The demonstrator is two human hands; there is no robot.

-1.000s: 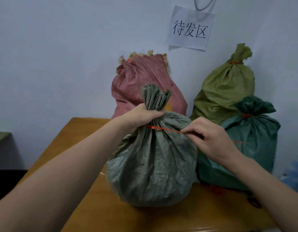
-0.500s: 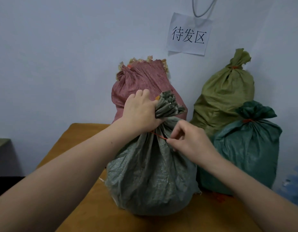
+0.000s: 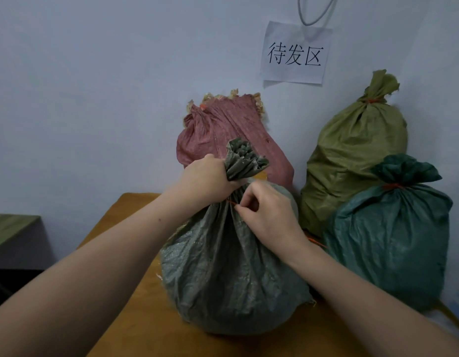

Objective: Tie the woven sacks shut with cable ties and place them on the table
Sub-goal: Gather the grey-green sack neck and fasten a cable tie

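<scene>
Nearest us, the grey-green sack (image 3: pixel 231 274) stands upright on the wooden counter (image 3: pixel 135 325), its belly full and its neck gathered into pleats. Our left grip (image 3: pixel 207 180) is curled tight round that neck just under the flared mouth, holding the bunch closed. Our right grip (image 3: pixel 267 210) sits just beside it on the right of the neck, thumb and forefinger pinching the orange cable tie (image 3: pixel 231 201). Only a short stretch of the tie shows between the two hands. A thin orange strand (image 3: pixel 316 242) shows by our right wrist; we cannot tell whether it is the same tie.

Further back on the right, a teal sack (image 3: pixel 393 243) stands just beside ours, its neck bound in orange. Behind it an olive sack (image 3: pixel 352 161), likewise tied, stands at the wall. A pink sack (image 3: pixel 223 130) stands straight behind ours. On the wall above hangs a paper sign (image 3: pixel 295 54) with three black characters, under a grey cord loop (image 3: pixel 316 18).
</scene>
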